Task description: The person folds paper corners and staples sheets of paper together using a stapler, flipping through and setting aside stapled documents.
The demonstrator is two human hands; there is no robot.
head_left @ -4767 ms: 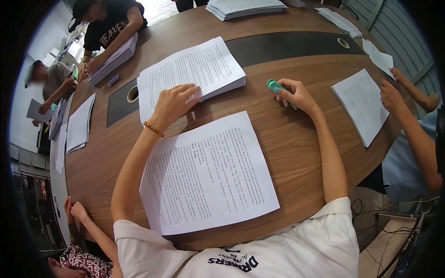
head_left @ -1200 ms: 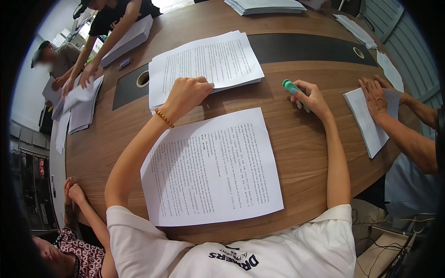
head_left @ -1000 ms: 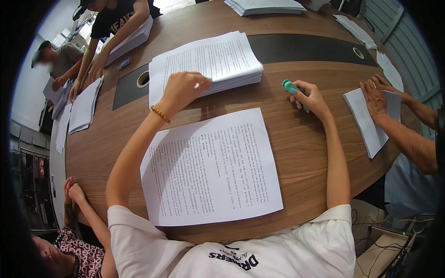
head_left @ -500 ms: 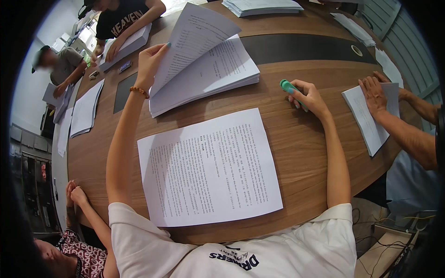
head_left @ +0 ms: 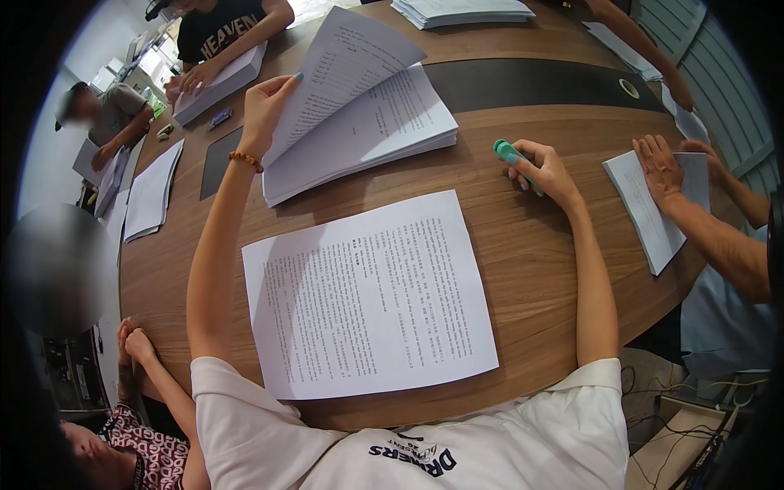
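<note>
My left hand [head_left: 269,110] pinches the edge of a lifted printed sheet [head_left: 347,69], which curls up from a thick stack of paper [head_left: 367,139]. The rest of that stack lies flat under the raised sheet. In my right hand [head_left: 545,175] is a small green tool with a rounded end [head_left: 508,152], held just above the table; its exact kind I cannot make out. Closer to me, between my forearms, a single-looking printed page [head_left: 367,298] lies flat, touched by neither hand.
Around the wooden table [head_left: 539,286] several other people handle paper. At right, a person's hands rest on a paper stack [head_left: 645,212]. Another stack [head_left: 461,11] sits at the far side, and loose papers [head_left: 153,192] lie at left. A small blue item [head_left: 220,117] is beyond.
My hands and the lifted sheet stay nearly still. At the upper right, another person's arm has reached in toward the papers. A blurred head has appeared at the left.
</note>
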